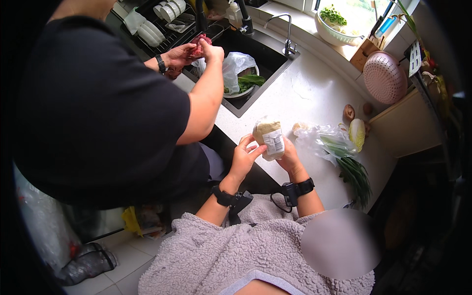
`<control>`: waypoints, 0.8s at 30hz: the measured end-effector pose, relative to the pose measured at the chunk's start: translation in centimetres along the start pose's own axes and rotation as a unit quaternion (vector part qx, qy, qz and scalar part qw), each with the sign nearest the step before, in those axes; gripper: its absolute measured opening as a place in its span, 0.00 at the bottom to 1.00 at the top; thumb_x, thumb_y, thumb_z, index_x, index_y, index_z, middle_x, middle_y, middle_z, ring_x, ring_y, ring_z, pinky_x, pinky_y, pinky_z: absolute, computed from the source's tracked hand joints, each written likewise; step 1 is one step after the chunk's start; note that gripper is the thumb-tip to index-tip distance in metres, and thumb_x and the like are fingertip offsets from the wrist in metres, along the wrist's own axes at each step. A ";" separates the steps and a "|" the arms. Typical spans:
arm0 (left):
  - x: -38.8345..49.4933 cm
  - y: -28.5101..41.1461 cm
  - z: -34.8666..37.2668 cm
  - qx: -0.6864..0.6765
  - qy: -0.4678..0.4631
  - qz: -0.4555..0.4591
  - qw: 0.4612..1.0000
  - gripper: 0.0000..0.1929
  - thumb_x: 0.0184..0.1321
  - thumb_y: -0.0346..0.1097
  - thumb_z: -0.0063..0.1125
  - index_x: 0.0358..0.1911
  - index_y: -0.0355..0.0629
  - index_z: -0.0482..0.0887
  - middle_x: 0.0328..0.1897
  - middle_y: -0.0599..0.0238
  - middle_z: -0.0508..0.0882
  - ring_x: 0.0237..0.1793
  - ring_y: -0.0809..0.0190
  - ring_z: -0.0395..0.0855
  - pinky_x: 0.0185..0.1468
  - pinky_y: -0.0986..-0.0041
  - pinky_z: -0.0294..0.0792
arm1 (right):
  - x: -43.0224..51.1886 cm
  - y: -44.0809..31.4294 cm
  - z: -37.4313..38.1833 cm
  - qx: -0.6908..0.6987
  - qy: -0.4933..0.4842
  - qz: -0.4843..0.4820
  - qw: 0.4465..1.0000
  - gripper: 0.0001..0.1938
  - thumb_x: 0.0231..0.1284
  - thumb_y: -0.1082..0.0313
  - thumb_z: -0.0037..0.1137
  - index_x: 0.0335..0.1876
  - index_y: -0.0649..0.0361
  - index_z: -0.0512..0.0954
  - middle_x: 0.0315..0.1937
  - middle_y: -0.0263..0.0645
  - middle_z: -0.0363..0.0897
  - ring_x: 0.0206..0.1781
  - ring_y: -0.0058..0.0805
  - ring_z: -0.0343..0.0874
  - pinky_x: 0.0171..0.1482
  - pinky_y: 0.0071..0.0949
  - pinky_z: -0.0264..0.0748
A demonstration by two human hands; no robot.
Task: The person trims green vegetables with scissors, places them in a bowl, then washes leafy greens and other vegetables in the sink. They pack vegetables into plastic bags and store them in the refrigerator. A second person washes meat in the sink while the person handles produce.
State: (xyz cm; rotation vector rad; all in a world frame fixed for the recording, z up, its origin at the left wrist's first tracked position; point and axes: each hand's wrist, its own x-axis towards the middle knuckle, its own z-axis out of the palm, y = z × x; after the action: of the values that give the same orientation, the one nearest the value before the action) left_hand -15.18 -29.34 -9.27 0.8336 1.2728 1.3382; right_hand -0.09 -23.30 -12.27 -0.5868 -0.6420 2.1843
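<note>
Between my two hands is a pale yellowish food pack [267, 129] in clear plastic, with a white label bearing a printed code on its near side. My left hand [243, 158] touches its left side, the thumb tip beside the label. From the right, my right hand [290, 156] grips the pack, its fingers partly hidden behind it. The pack is held above the front part of the white countertop [284, 99]. Just right of my right hand lie a clear plastic bag [320, 138] and a bunch of green scallions or chives [354, 177].
At left, a co-worker's hands [212, 51] hold red raw meat [199, 46] over the black sink [273, 57]. In it is a bowl [257, 88] with leafy greens and a plastic bag. A small cabbage [357, 134], mushrooms [349, 111] and a cutting board [409, 121] are at right.
</note>
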 end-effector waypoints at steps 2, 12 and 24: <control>0.0 0.1 0.1 -0.003 -0.005 0.008 1.000 0.22 0.53 0.34 0.67 0.51 0.34 0.77 0.54 0.62 0.73 0.53 0.65 0.74 0.57 0.70 0.66 | -0.1 0.1 -0.1 0.002 -0.019 -0.006 1.000 0.21 0.71 0.57 0.39 0.62 0.61 0.66 0.52 0.39 0.75 0.50 0.27 0.78 0.51 0.27 0.76; -0.1 0.0 0.1 -0.003 0.023 -0.003 1.000 0.19 0.58 0.30 0.61 0.51 0.30 0.74 0.50 0.59 0.78 0.53 0.66 0.75 0.57 0.75 0.66 | -0.4 0.0 -0.2 -0.041 0.030 0.018 0.999 0.20 0.71 0.58 0.42 0.59 0.64 0.69 0.51 0.37 0.76 0.48 0.24 0.78 0.52 0.24 0.73; 0.3 -4.6 -2.3 0.113 0.144 -0.074 0.980 0.17 0.58 0.35 0.60 0.49 0.35 0.78 0.52 0.55 0.77 0.51 0.61 0.75 0.54 0.72 0.68 | 5.4 3.5 -3.9 -0.174 0.317 -0.065 0.930 0.25 0.65 0.49 0.51 0.58 0.62 0.67 0.49 0.36 0.73 0.46 0.25 0.75 0.46 0.27 0.74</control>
State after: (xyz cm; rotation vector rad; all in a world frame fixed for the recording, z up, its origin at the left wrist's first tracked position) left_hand -16.40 -30.20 -14.18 0.7007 1.7053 1.2400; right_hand -2.93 -20.17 -18.48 -1.3242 -0.6832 1.6189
